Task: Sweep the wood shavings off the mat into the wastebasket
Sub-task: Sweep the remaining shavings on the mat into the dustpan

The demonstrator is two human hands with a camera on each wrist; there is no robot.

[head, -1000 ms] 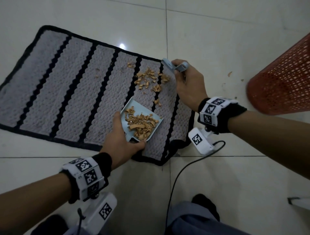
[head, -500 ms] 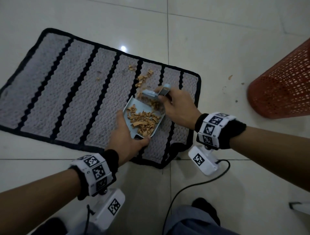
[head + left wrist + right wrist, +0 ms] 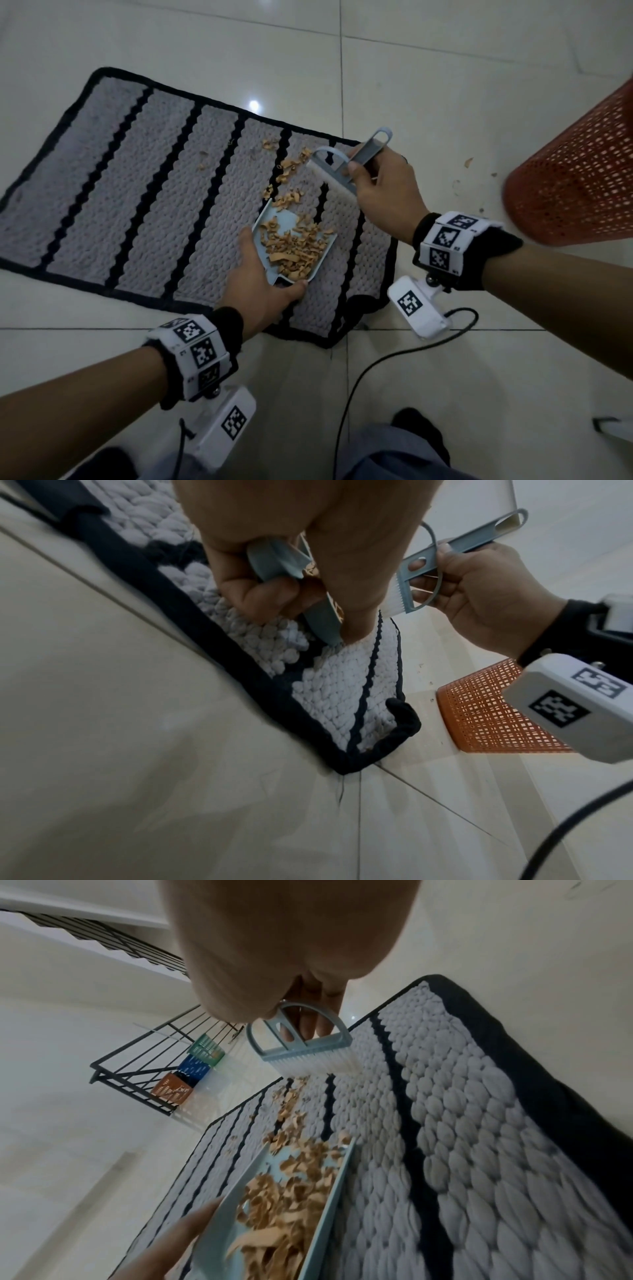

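Dim overall, greyish cast. Small glare spot on floor tile (image 3: pixel 253 104) at 12 o'clock of mat (image 3: pixel 137 192) — overhead light. Wide-angle bending at edges; wrist views blurred up close, esp. palms.

Left hand (image 3: pixel 260 284) curls low, palm down (thumb alongside); right hand (image 3: pixel 383 192) pinches, raised ahead.

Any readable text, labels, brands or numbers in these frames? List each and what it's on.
No readable words, brands or numbers in any view.
Left wristband: black-and-white square marker patterns only, no letters.
Right wristband: the same kind of marker patterns.
Wrist camera housing: a marker pattern, no text.
Small coloured baskets on the rack: any marks too blurred to read.
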